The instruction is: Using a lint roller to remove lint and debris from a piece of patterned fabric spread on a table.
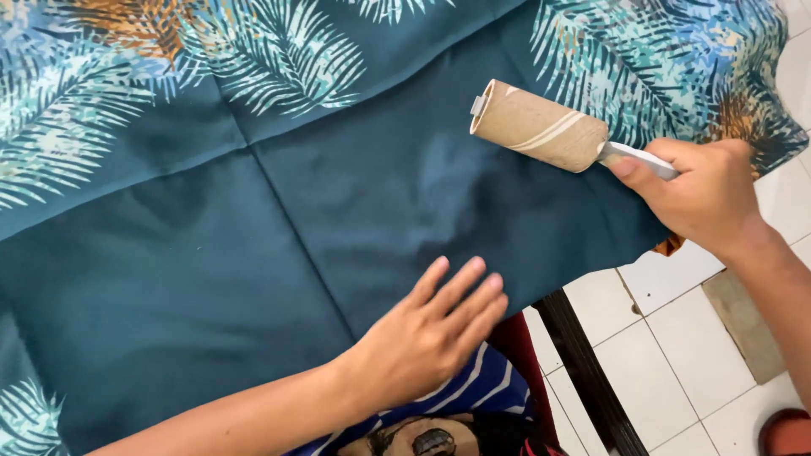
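Lint roller: brown paper-wrapped cylinder [535,127] on a pale grey plastic handle [642,159], tilted, its barrel resting on the cloth near the upper right.
Right hand: your right hand [705,196] is closed around the handle, thumb pressed along it, at the cloth's right edge.
Left hand: your left hand [431,331] lies flat and open, fingers together, palm down on the plain part of the cloth, well apart from the roller.
Cloth: dark teal woven fabric [253,253] with pale blue and orange palm-leaf print along its borders, spread flat with fold creases crossing it.
Surroundings: white tiled floor [676,355] at lower right; a dark bar [583,371] runs beneath the cloth's edge; blue-and-white striped fabric [481,388] sits below your left hand.
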